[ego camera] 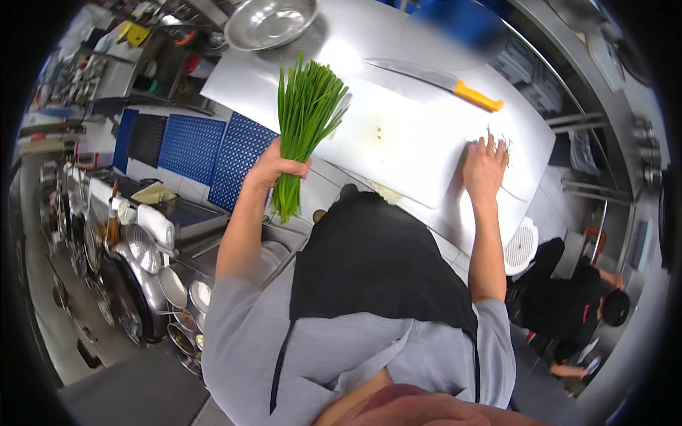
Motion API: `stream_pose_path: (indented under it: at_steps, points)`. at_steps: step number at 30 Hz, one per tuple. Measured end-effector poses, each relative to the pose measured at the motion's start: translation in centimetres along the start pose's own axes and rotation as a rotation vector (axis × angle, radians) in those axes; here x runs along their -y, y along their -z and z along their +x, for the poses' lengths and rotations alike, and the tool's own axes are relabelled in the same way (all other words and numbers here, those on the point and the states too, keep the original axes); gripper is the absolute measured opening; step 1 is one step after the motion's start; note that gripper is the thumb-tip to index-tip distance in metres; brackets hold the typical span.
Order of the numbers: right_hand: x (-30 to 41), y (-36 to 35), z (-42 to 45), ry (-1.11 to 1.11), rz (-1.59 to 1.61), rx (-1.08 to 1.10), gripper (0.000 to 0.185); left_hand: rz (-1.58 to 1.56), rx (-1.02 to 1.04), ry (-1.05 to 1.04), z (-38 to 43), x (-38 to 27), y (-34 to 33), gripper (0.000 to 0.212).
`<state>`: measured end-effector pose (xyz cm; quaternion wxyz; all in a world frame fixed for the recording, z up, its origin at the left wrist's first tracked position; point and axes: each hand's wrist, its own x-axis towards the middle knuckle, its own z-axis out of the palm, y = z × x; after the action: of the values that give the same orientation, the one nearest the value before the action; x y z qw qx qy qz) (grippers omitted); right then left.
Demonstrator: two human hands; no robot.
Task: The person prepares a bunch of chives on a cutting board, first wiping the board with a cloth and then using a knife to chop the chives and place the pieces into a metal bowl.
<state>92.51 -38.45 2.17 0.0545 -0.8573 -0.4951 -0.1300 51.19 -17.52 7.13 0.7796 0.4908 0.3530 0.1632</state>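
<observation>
My left hand (279, 165) is wrapped around the lower part of a thick bunch of green chives (309, 106), lifted beside the left edge of a steel worktable (415, 88). My right hand (486, 165) reaches down to the tabletop, right of a white cutting board (410, 154). Around its fingertips lie thin green scraps (506, 145); whether the fingers pinch any is hard to see. A few green bits dot the board. Beyond it rests a chef's knife with a yellow handle (478, 96), its blade pointing left.
A steel bowl (272, 24) stands at the table's far left, and a blurred blue round object (455, 26) at the far right. On the right, a person in black (559, 303) is at work. Pans and a skimmer (143, 247) crowd the left-hand cooking station.
</observation>
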Motion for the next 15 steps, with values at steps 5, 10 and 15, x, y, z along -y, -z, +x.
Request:
stream_pose_path:
  at_steps: [5, 10, 15]
  points:
    - [4.6, 4.2, -0.1, 0.014, 0.731, 0.16, 0.019, -0.228, 0.099, -0.133, 0.4, -1.0, -2.1, 0.086]
    - [13.7, 7.4, -0.7, 0.275, 1.148, 0.444, 0.094, -0.366, -0.023, -0.355, 4.2, -0.7, -8.5, 0.082]
    - [15.7, 8.4, 0.4, 0.161, 1.183, 0.579, 0.139, -0.555, -0.182, -0.392, 6.4, 0.1, -13.9, 0.072]
